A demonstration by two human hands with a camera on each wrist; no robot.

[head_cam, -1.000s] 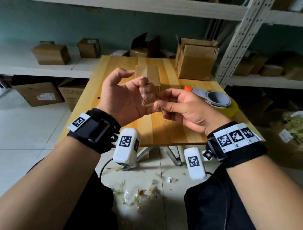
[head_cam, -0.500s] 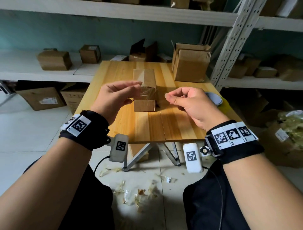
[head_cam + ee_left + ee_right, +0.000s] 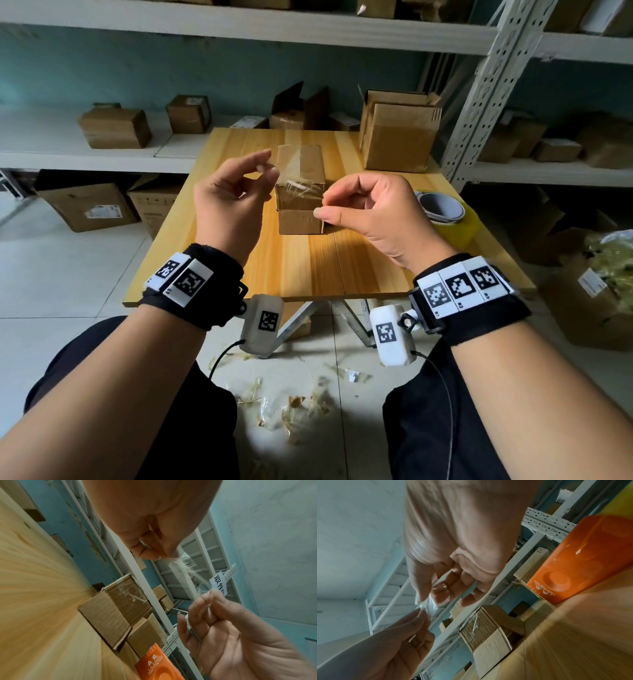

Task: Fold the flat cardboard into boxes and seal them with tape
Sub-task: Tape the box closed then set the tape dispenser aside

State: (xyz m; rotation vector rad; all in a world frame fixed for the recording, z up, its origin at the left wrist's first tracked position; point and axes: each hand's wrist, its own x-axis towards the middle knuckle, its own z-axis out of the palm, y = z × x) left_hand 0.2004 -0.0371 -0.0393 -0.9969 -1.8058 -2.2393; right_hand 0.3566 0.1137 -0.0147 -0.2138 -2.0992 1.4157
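A short strip of clear tape [image 3: 298,186] is stretched between my two hands, a little above the near end of a small closed cardboard box [image 3: 301,222] in the middle of the wooden table [image 3: 308,267]. My left hand [image 3: 272,168] pinches the strip's left end between thumb and fingers. My right hand [image 3: 323,202] pinches the right end. In the left wrist view the tape [image 3: 188,573] looks wrinkled between both pinches, with the box [image 3: 111,615] below. The right wrist view shows the tape [image 3: 429,605] bunched at the fingertips above the box [image 3: 486,632], which has tape along its top.
A tape dispenser [image 3: 442,209], orange in the wrist views [image 3: 573,568], lies on the table's right side. A larger open carton [image 3: 397,137] stands at the back right. Metal shelving [image 3: 479,102] with more boxes surrounds the table. Tape scraps [image 3: 291,407] litter the floor.
My hands, which were touching a second ago, have drawn apart and pulled the tape out between them; they now hover over the box.
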